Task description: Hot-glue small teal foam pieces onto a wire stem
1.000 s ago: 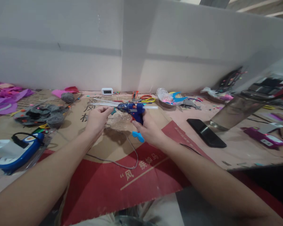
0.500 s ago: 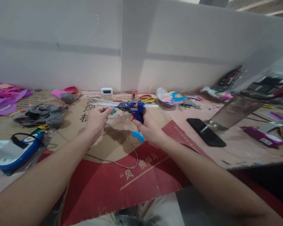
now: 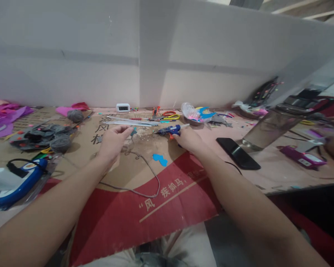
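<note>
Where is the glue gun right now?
In the head view, the glue gun lies low on the cardboard just right of centre, its handle in the right hand, in front of the scissors.

Blue glue gun (image 3: 170, 129): down on cardboard-covered bench, body roughly horizontal, nozzle pointing left, clear stick protruding at rear, handle gripped by right hand (image 3: 187, 139). Small teal piece (image 3: 133, 131): pinched by left hand (image 3: 113, 141).

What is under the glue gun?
Brown cardboard speckled with pale crumbs lies under the glue gun. The right hand covers its handle, so what is beneath that end is hidden.
</note>
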Available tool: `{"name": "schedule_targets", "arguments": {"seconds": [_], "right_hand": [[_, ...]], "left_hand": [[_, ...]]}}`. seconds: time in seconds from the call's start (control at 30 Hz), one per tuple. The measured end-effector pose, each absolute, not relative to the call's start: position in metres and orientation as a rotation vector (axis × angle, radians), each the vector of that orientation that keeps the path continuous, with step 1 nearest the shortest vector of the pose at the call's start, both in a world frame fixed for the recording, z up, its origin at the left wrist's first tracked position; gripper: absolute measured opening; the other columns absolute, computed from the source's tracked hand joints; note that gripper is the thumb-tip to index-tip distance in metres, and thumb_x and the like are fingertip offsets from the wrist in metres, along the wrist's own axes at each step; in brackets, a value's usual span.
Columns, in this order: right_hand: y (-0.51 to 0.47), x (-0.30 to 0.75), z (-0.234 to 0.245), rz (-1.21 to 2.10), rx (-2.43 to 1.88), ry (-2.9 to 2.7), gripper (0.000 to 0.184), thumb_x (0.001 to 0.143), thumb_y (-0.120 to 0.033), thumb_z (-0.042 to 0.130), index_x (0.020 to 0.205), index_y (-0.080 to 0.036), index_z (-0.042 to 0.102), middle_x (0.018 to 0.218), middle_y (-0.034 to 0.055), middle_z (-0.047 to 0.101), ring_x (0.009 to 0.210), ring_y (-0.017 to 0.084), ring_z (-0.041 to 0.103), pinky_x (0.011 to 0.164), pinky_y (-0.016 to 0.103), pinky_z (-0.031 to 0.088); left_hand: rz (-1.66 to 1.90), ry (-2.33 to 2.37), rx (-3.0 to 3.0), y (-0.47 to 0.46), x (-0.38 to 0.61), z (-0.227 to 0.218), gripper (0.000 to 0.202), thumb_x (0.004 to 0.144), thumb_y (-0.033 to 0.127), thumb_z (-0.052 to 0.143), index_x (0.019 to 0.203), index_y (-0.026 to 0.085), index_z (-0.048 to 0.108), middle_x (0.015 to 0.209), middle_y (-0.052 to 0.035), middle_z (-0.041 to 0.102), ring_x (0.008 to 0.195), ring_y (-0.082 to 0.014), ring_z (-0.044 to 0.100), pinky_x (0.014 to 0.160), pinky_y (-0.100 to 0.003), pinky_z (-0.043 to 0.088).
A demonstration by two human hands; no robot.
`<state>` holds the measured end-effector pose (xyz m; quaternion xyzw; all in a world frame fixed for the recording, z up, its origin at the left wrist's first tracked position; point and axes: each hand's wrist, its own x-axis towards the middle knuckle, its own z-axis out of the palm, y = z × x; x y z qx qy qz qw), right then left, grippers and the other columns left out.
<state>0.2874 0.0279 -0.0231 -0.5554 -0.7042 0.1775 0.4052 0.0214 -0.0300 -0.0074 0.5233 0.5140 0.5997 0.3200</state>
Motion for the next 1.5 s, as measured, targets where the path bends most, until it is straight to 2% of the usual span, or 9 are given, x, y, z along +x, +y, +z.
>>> {"name": "schedule_targets", "arguments": {"seconds": [0.13,0.23,0.37,0.53,0.67,0.83,1.1,1.33,1.5], "right_hand": [[0.018,0.275,-0.014,0.187,-1.443,-1.688,0.014,0.076,-0.027,0.064,0.075,-0.02,0.051,0.089,0.0115,0.059,0.095,0.027,0.057,0.089,0.046,0.045],[0.0,0.236,-0.008,0.577,-1.151,-1.664,0.015,0.081,-0.031,0.058,0.086,-0.022,0.048,0.09,0.0055,0.058,0.088,0.02,0.058,0.087,0.04,0.047],[-0.02,0.179,-0.002,1.182,-0.857,-1.48,0.035,0.073,-0.019,0.065,0.098,-0.022,0.042,0.105,0.0053,0.059,0.099,0.015,0.06,0.094,0.034,0.047],[-0.029,0.147,0.009,1.563,-0.755,-1.206,0.037,0.075,-0.016,0.058,0.099,-0.026,0.032,0.077,-0.0073,0.055,0.056,0.009,0.051,0.063,0.027,0.049],[-0.028,0.146,0.007,1.198,-0.842,-1.401,0.025,0.077,-0.02,0.06,0.095,-0.025,0.042,0.064,-0.0097,0.04,0.053,0.009,0.038,0.053,0.022,0.035],[-0.021,0.157,-0.003,0.746,-0.843,-1.636,0.003,0.084,-0.024,0.056,0.085,-0.021,0.057,0.07,-0.0036,0.047,0.065,0.012,0.043,0.063,0.026,0.038],[-0.02,0.169,-0.005,0.31,-0.721,-1.84,0.01,0.085,-0.016,0.057,0.075,-0.019,0.057,0.075,0.0002,0.053,0.073,0.014,0.049,0.071,0.029,0.039],[-0.017,0.171,-0.005,0.363,-0.841,-1.821,0.01,0.086,-0.021,0.058,0.076,-0.02,0.056,0.073,-0.0005,0.055,0.071,0.014,0.049,0.066,0.027,0.038],[-0.021,0.171,-0.001,0.424,-0.888,-1.796,0.012,0.086,-0.024,0.058,0.076,-0.019,0.057,0.075,0.0001,0.056,0.072,0.014,0.049,0.067,0.027,0.037]], "left_hand": [[1.69,1.47,1.636,-0.032,0.022,-0.002,0.006,0.072,0.027,0.073,0.071,0.021,0.073,0.085,-0.0044,0.068,0.091,-0.021,0.059,0.085,-0.031,0.041],[1.7,1.558,1.874,-0.036,0.022,0.003,0.002,0.072,0.026,0.073,0.072,0.024,0.073,0.091,-0.0047,0.068,0.101,-0.024,0.056,0.093,-0.034,0.039],[1.667,1.562,2.175,-0.041,0.018,0.009,0.006,0.078,0.025,0.068,0.079,0.026,0.074,0.097,-0.0051,0.068,0.104,-0.0245,0.054,0.1,-0.037,0.033],[1.73,1.523,2.024,-0.045,0.015,0.017,0.006,0.078,0.024,0.068,0.077,0.024,0.073,0.089,-0.0045,0.067,0.093,-0.0214,0.057,0.083,-0.03,0.041],[1.682,1.482,1.643,-0.045,0.018,0.017,0.01,0.078,0.029,0.067,0.076,0.02,0.072,0.072,-0.0018,0.064,0.066,-0.0147,0.053,0.057,-0.025,0.037],[1.615,1.3,1.273,-0.04,0.025,0.011,0.013,0.073,0.03,0.072,0.075,0.017,0.072,0.075,-0.0025,0.067,0.056,-0.0099,0.047,0.046,-0.023,0.028],[1.45,1.142,1.118,-0.04,0.028,0.008,0.012,0.076,0.027,0.07,0.074,0.015,0.066,0.075,-0.0031,0.065,0.072,-0.0132,0.058,0.048,-0.02,0.032],[1.517,1.179,1.355,-0.034,0.025,0.001,0.013,0.074,0.029,0.07,0.072,0.017,0.066,0.073,-0.0017,0.063,0.061,-0.0107,0.056,0.056,-0.023,0.047],[1.446,1.301,1.482,-0.039,0.025,0.006,0.014,0.075,0.03,0.067,0.075,0.016,0.065,0.068,-0.0006,0.063,0.055,-0.0103,0.056,0.055,-0.025,0.044]]}}
